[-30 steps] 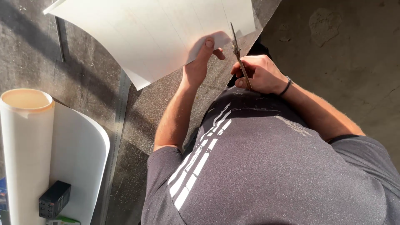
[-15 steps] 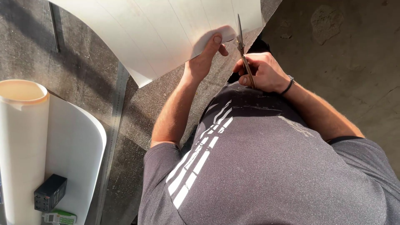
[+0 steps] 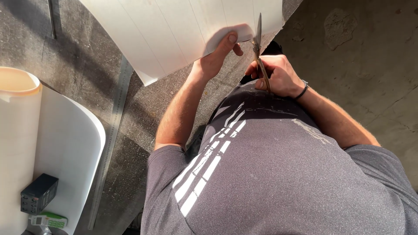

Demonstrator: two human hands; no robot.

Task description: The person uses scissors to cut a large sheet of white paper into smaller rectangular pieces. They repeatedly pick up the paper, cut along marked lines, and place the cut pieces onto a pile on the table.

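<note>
Large white sheet of stiff material with faint ruled lines [image 3: 174,30] lies spread on the grey concrete floor [image 3: 361,65], reaching to the upper edge of view. Its near edge is pinched by the left hand [image 3: 215,58], thumb on top, fingers closed under the sheet. Pair of metal scissors [image 3: 260,48] stands just beside that hand, blades pointing away from the person and meeting the sheet's edge. Right hand [image 3: 278,76] is closed around the scissor handles; a dark band sits on its wrist. Long steel ruler [image 3: 111,135] lies on the floor to the left. Further left a rolled white sheet [image 3: 17,143] rests with a small black box [image 3: 39,193] and a green-and-white handheld device [image 3: 48,220] on it
</note>
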